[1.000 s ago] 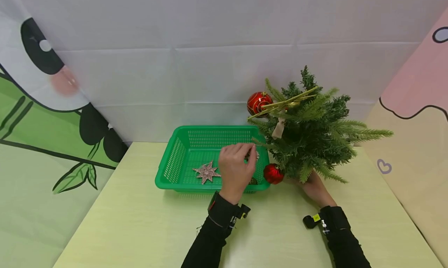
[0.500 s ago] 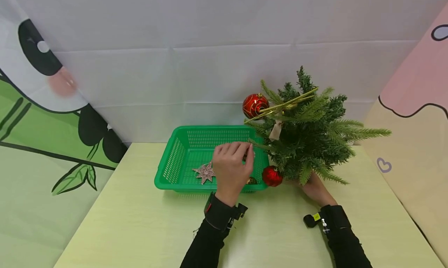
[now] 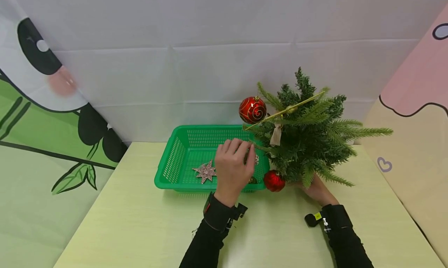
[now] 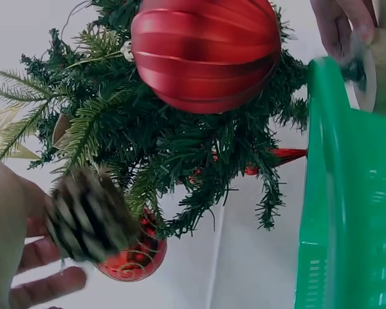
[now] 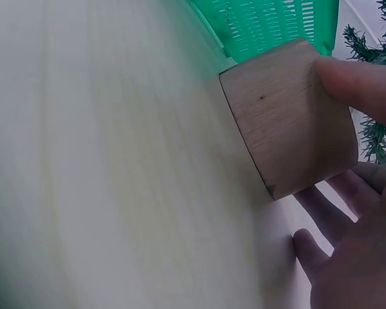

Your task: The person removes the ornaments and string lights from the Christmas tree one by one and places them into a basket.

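One small tree (image 3: pixel 308 132) carries two red baubles (image 3: pixel 252 109), and one green basket (image 3: pixel 168 170) at the surface's far edge holds one glitter star (image 3: pixel 205 172). The left hand (image 3: pixel 232 169) pinches one pinecone (image 4: pixel 87 215) in its fingers above the basket's right end, slightly nearer the tree than before. The right hand (image 3: pixel 316 190) still grips the tree's wooden base (image 5: pixel 286 119), fingers curled round it.

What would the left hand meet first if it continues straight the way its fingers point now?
Probably the small tree's lower left branches: the left hand, pinching a pine cone, points toward them. Depth is unclear.

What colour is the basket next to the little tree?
The basket is bright green plastic with a mesh of small slots. The head view shows it best.
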Demonstrator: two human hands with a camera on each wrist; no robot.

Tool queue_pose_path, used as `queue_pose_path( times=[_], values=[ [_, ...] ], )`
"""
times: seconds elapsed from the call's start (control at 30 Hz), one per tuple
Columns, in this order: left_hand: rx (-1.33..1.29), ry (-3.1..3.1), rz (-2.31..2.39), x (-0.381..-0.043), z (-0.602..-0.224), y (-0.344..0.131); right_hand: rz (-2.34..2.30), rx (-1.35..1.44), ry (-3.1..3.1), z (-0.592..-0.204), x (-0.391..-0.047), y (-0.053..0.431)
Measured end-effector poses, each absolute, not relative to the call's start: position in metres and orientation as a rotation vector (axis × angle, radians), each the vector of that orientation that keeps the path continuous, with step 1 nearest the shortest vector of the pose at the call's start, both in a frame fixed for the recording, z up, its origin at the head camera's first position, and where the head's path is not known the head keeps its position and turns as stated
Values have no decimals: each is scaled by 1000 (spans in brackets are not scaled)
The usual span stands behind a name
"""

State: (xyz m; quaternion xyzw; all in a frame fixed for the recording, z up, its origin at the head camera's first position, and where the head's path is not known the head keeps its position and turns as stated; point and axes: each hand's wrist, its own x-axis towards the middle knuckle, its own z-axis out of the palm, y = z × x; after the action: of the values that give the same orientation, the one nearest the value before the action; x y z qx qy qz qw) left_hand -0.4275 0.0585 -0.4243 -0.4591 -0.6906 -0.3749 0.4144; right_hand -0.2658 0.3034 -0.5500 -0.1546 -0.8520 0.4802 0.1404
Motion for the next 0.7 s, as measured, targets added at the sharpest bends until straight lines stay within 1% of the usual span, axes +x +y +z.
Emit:
queue_pose_path(
  times=[0.43,0.7],
  values=[
    [-1088,-1824,-1154,-436,-430,58,1416,-473,-2452,-552,-267,305],
    [-1074,-1873,-1196,-450,-436,54,1415,-482,-2462,-554,-265,306]
  ],
)
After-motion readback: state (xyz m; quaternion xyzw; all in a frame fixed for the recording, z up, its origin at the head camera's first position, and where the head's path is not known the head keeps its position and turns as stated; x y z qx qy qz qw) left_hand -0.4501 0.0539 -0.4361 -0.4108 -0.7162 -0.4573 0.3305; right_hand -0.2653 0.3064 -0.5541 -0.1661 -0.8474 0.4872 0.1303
